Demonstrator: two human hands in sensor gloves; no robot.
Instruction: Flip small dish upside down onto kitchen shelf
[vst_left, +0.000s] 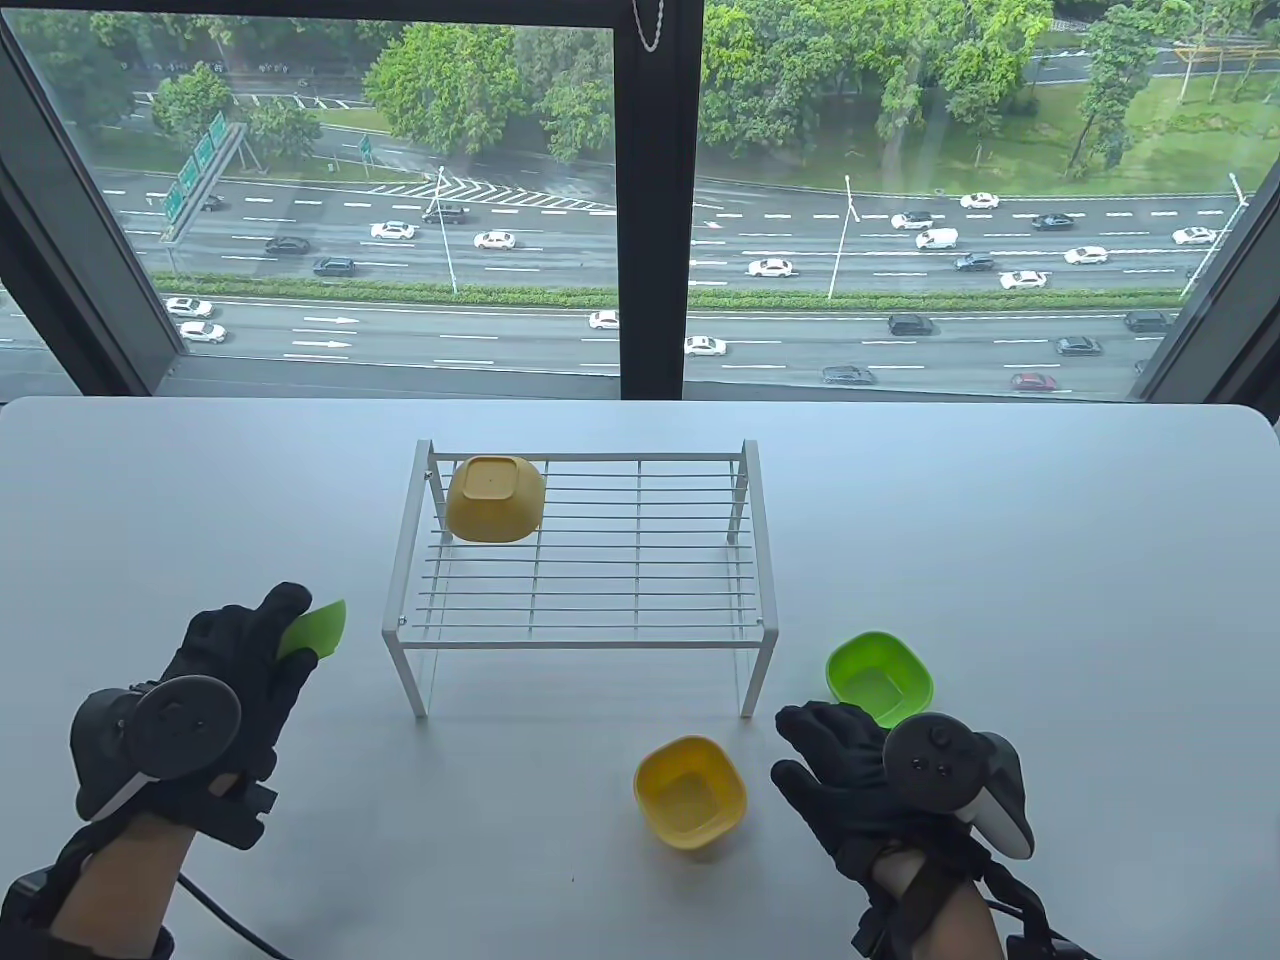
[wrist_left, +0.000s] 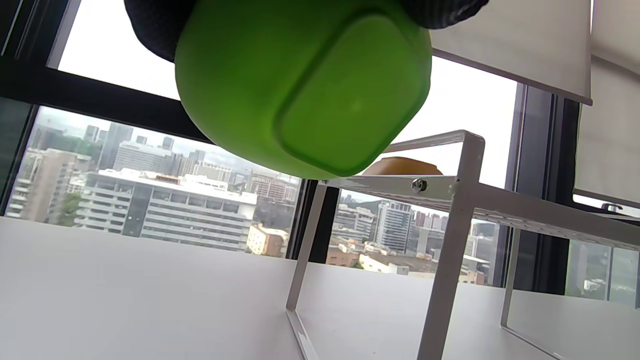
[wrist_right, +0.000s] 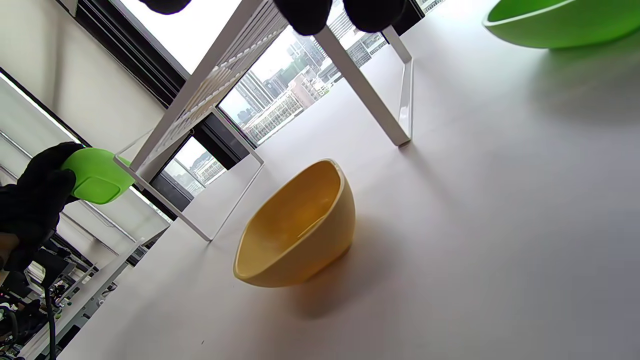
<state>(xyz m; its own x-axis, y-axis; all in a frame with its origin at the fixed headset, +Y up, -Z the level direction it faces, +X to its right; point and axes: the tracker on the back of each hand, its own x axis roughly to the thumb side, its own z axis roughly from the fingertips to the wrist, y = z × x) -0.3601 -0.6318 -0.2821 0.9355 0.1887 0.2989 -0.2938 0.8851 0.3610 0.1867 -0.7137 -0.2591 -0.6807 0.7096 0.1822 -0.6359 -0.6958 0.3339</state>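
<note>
We are holding a green small dish (vst_left: 318, 630) in our left hand (vst_left: 215, 690), fingers wrapped around it, lifted off the surface (vst_left: 1050, 560) just left of the kitchen shelf (vst_left: 585, 580). In the left wrist view its base is facing the camera, so we are probably tilting it toward the flip. One yellow dish (vst_left: 495, 498) is already sitting upside down on the shelf's back left corner, leaving open wire beside it. Our right hand (vst_left: 860, 790) is hovering with fingers spread and holding nothing, between an upright yellow dish (vst_left: 690, 792) and an upright green dish (vst_left: 880, 678), likely waiting to take one next.
</note>
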